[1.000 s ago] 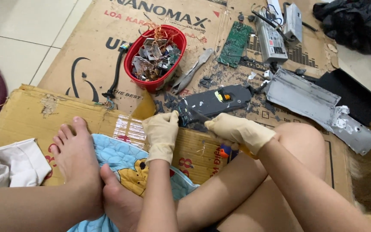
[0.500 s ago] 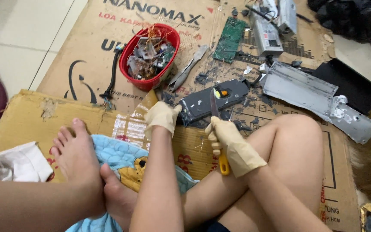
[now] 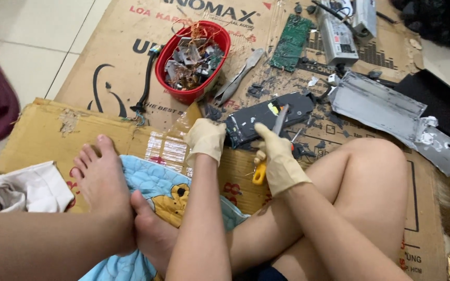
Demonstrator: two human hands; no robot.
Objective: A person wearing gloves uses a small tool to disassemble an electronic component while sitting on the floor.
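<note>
I sit cross-legged on flattened cardboard, both hands in cream gloves. My left hand presses on the left end of a dark, flat electronic casing lying on the cardboard. My right hand grips a screwdriver with a yellow handle; its metal blade points up and away onto the casing's top, near a yellow sticker.
A red bowl of metal scraps and copper wire stands beyond the casing. A green circuit board, a grey metal panel, a silver box, a black cable and plastic fragments lie around. My bare feet rest on a blue cloth.
My right hand lifted the yellow-handled screwdriver from beside my knee and brought its blade onto the casing. My left hand shifted onto the casing's left end.
</note>
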